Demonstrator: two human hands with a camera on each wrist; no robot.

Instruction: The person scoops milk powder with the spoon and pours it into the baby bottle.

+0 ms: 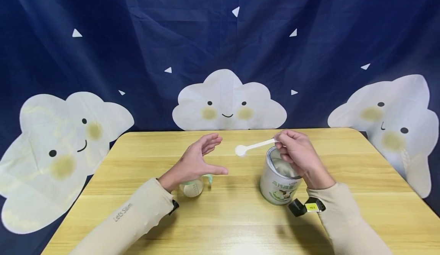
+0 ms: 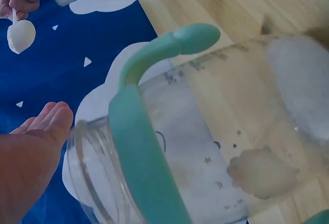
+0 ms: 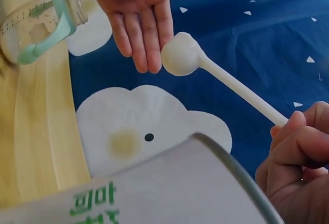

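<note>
My right hand (image 1: 297,150) pinches the end of a long-handled white scoop (image 1: 255,145) above the rim of a milk powder can (image 1: 280,186). White powder heaps in the scoop's bowl (image 3: 181,54), which points left toward my other hand. With fingers straight and thumb spread, my left hand (image 1: 197,159) hovers in the air, holding nothing. Below it a clear baby bottle (image 1: 192,188) stands on the table, partly hidden by the wrist. The left wrist view shows its green handled collar (image 2: 146,157), an uncapped threaded neck and white powder (image 2: 303,85) at the bottom.
The wooden table (image 1: 227,224) reaches back to a dark blue curtain (image 1: 206,29) printed with smiling white clouds. Peeled foil (image 1: 280,163) shows inside the can's open top. A black wrist device (image 1: 306,207) sits beside the can.
</note>
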